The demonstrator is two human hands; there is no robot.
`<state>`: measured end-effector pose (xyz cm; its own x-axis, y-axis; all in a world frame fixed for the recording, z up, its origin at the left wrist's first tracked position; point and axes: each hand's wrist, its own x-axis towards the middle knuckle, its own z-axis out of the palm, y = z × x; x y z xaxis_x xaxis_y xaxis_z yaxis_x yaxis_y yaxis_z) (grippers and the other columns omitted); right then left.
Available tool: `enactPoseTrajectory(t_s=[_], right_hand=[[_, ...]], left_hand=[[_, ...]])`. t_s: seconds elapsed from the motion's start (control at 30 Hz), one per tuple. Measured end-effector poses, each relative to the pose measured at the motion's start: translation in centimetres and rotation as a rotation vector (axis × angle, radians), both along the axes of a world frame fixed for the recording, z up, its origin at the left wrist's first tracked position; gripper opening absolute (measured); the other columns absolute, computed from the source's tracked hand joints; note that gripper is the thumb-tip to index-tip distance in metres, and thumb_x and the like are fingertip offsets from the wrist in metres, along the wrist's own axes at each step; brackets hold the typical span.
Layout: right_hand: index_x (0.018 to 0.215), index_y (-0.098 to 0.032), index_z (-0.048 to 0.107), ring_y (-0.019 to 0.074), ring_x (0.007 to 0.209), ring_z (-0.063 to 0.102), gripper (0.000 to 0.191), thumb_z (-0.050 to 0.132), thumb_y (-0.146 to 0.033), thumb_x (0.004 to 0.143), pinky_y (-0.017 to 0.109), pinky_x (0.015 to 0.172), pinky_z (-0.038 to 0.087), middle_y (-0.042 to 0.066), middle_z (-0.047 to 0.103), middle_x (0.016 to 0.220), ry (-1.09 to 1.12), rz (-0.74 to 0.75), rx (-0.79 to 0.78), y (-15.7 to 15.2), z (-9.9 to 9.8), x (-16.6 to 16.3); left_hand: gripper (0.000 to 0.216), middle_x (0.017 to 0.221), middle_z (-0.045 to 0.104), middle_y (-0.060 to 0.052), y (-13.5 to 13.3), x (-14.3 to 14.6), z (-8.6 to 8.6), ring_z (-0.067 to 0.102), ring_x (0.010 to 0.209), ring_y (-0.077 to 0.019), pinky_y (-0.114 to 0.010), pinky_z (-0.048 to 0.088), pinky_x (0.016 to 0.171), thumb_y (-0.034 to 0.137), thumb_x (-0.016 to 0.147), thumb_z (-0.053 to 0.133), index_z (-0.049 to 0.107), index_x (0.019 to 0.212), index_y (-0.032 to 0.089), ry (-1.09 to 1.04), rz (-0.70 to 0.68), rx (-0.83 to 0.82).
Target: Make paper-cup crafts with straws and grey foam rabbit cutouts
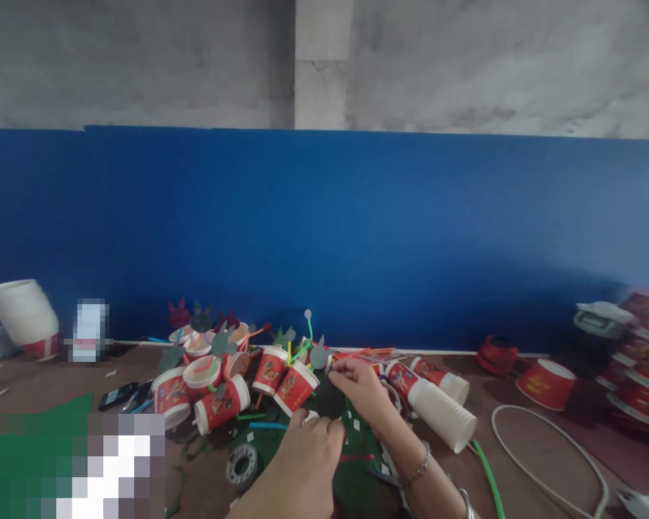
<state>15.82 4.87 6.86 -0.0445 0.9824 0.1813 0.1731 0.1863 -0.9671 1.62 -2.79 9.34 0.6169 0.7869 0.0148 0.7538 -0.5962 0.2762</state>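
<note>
Person's two hands work at mid-table, in front of a cluster of red cups.

Right hand (pixel 365 393): reaches in from the right, thumb and forefinger brought close together at the upper edge of a dark disc (pixel 329 398). Cannot tell whether they pinch its rim or something small beside it. Bracelet (pixel 420 465) on this wrist.

Left hand (pixel 311 458): back to the camera, fingers curled, just below the disc. Its fingertips are largely hidden; cannot tell what, if anything, they grip.

Disc position: between the two hands, just right of a tilted red cup (pixel 296 388). A grey cutout (pixel 319 355) with pointed tips stands just above, near the right fingertips.

Cluster: cups lie or lean at various angles to the left of the hands; several carry straws and dark or grey cutouts. Two dark red cutouts show at the back.

Right of the hands: a cup stack (pixel 438 411) on its side, a green straw (pixel 487 476), a looped white cable (pixel 493 425), a red tub (pixel 546 384).

Left of the hands: a tape roll (pixel 241 467) near the left hand; farther off, a phone (pixel 117 396) and a green sheet (pixel 68 425). Small pale scraps are scattered around both hands. Blue panel (pixel 324 238) behind the table.
</note>
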Motion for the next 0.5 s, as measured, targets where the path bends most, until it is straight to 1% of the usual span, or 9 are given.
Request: enactPoseTrajectory(t_s=[0.13, 0.5], right_hand=[[0.070, -0.015, 0.061, 0.0122, 0.054, 0.051, 0.013, 0.060, -0.028, 0.067, 0.022, 0.050, 0.037, -0.002, 0.057, 0.055, -0.009, 0.013, 0.005, 0.05, -0.13, -0.02], [0.075, -0.015, 0.061, 0.0118, 0.054, 0.050, 0.015, 0.059, -0.028, 0.068, 0.022, 0.051, 0.036, -0.002, 0.057, 0.057, -0.011, 0.038, -0.021, -0.21, 0.15, -0.15]], left_hand=[[0.033, 0.095, 0.065, -0.012, -0.03, 0.09, -0.01, 0.060, 0.087, -0.0263, -0.043, 0.039, 0.088, 0.005, 0.061, 0.052, 0.056, 0.093, 0.015, 0.005, -0.001, 0.009], [0.035, 0.095, 0.065, -0.011, -0.20, -0.16, 0.03, 0.059, 0.086, -0.0242, -0.041, 0.040, 0.088, 0.002, 0.063, 0.048, 0.055, 0.094, 0.015, -0.013, -0.004, 0.021]])
